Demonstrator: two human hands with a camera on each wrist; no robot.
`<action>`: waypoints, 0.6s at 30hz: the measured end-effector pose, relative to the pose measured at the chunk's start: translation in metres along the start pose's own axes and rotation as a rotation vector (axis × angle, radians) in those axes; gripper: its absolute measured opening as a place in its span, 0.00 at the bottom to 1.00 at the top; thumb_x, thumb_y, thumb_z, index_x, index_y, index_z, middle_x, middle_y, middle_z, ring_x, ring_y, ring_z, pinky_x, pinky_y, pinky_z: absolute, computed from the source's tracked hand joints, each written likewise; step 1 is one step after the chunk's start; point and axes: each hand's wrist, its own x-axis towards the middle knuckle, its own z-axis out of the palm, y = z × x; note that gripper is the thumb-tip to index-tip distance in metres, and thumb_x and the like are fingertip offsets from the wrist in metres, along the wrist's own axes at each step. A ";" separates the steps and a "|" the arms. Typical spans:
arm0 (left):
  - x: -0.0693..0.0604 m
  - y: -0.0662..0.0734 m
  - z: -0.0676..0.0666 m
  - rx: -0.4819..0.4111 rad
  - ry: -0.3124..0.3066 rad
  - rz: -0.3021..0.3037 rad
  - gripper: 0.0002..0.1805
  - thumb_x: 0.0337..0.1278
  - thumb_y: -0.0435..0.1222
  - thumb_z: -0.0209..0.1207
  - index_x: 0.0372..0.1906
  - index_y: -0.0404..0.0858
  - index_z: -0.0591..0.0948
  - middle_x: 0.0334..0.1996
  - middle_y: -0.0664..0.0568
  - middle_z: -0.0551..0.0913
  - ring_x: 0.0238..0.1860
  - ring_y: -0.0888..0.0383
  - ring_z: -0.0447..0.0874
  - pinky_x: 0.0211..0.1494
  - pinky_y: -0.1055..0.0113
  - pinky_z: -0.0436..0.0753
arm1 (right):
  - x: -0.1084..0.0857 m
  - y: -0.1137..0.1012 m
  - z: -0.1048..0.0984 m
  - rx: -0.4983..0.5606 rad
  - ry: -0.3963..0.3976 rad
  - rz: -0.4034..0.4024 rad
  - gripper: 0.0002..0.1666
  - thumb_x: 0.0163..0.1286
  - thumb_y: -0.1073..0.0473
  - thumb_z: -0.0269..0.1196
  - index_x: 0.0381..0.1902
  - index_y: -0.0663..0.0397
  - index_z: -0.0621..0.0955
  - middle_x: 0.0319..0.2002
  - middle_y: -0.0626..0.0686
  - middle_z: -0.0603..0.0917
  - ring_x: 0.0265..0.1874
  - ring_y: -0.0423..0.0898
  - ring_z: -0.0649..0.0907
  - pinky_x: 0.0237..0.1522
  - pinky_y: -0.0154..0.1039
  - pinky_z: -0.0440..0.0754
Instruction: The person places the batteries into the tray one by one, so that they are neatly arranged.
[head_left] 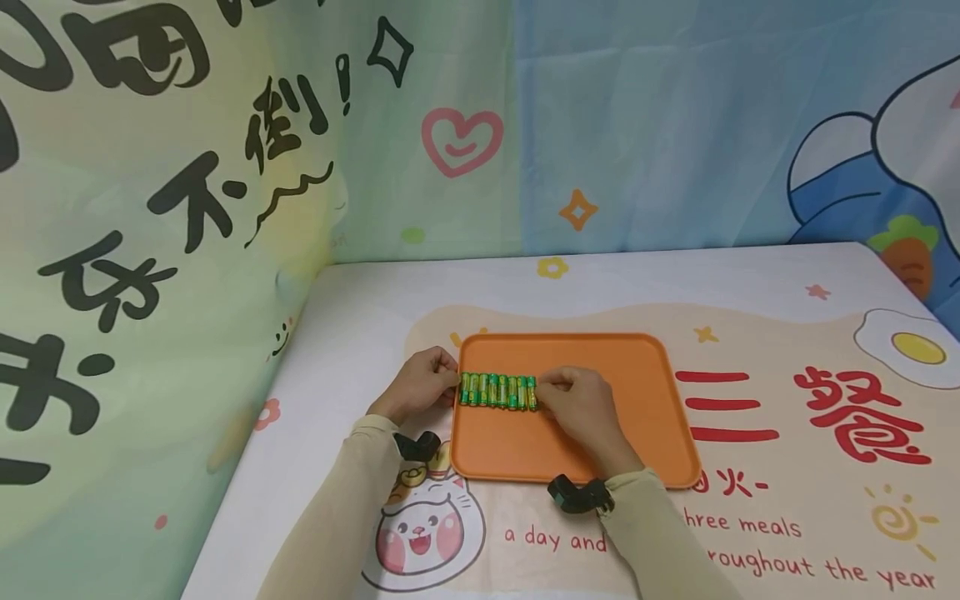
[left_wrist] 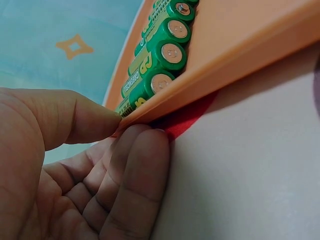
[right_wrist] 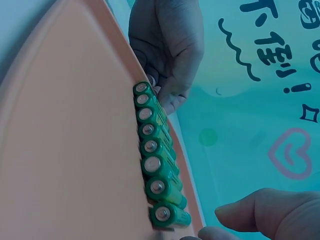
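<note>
A row of several green AAA-like batteries (head_left: 498, 392) lies side by side in the orange tray (head_left: 645, 375), close to its left end. My left hand (head_left: 420, 383) pinches the tray's left rim, thumb on top beside the nearest battery (left_wrist: 161, 84) and bent fingers below. At the row's other end is my right hand (head_left: 588, 408), over the tray. In the right wrist view its thumb (right_wrist: 250, 212) and a fingertip stand a little apart from the end battery (right_wrist: 164, 214), with nothing visible between them. Some battery ends are flat, others have a raised nub.
The tray rests on a table covered with a printed cloth (head_left: 817, 283) showing a cat face, red characters and a fried egg. Printed curtains (head_left: 645, 108) rise behind the table and along its left side. A black wrist camera (head_left: 581, 494) sits on each sleeve.
</note>
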 end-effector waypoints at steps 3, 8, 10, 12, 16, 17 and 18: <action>0.000 -0.001 0.000 0.002 0.004 -0.001 0.04 0.68 0.31 0.57 0.43 0.34 0.78 0.31 0.48 0.81 0.30 0.57 0.83 0.36 0.66 0.85 | 0.001 0.003 -0.005 -0.019 0.005 -0.014 0.16 0.72 0.54 0.63 0.53 0.52 0.88 0.41 0.52 0.88 0.36 0.47 0.86 0.39 0.40 0.83; 0.001 -0.007 -0.001 -0.013 0.056 0.024 0.04 0.67 0.30 0.58 0.43 0.34 0.78 0.29 0.49 0.79 0.29 0.57 0.82 0.35 0.67 0.84 | 0.006 0.009 -0.021 -0.080 0.034 -0.044 0.19 0.73 0.52 0.64 0.56 0.53 0.87 0.48 0.55 0.86 0.44 0.50 0.83 0.43 0.41 0.81; -0.001 -0.012 0.001 -0.034 0.086 0.038 0.04 0.67 0.30 0.58 0.43 0.33 0.78 0.29 0.49 0.79 0.29 0.57 0.82 0.34 0.67 0.84 | 0.007 0.012 -0.032 -0.129 0.049 -0.055 0.20 0.74 0.51 0.63 0.58 0.54 0.86 0.51 0.56 0.86 0.48 0.52 0.81 0.47 0.44 0.81; -0.003 -0.017 0.002 -0.064 0.107 0.050 0.04 0.67 0.29 0.59 0.43 0.33 0.78 0.29 0.49 0.80 0.29 0.57 0.83 0.35 0.66 0.85 | 0.009 0.015 -0.047 -0.178 0.065 -0.071 0.22 0.75 0.50 0.63 0.59 0.56 0.85 0.53 0.59 0.86 0.50 0.55 0.81 0.50 0.48 0.81; -0.009 -0.020 -0.002 -0.104 0.108 0.048 0.04 0.69 0.30 0.58 0.44 0.33 0.78 0.32 0.47 0.83 0.31 0.55 0.86 0.37 0.64 0.87 | 0.013 0.021 -0.085 -0.316 0.130 -0.119 0.28 0.77 0.44 0.61 0.63 0.59 0.82 0.55 0.63 0.85 0.52 0.60 0.81 0.51 0.55 0.81; -0.010 -0.019 -0.004 -0.096 0.111 0.049 0.04 0.69 0.30 0.57 0.44 0.33 0.78 0.33 0.46 0.84 0.32 0.55 0.86 0.37 0.64 0.87 | 0.014 0.021 -0.095 -0.346 0.148 -0.122 0.31 0.77 0.42 0.61 0.64 0.60 0.80 0.56 0.65 0.84 0.52 0.61 0.81 0.51 0.57 0.82; -0.011 -0.018 -0.008 -0.064 0.121 0.054 0.05 0.69 0.31 0.57 0.44 0.34 0.78 0.33 0.45 0.84 0.32 0.54 0.86 0.37 0.63 0.86 | 0.017 0.022 -0.105 -0.385 0.167 -0.126 0.34 0.76 0.40 0.61 0.67 0.61 0.78 0.57 0.67 0.82 0.53 0.63 0.80 0.51 0.59 0.82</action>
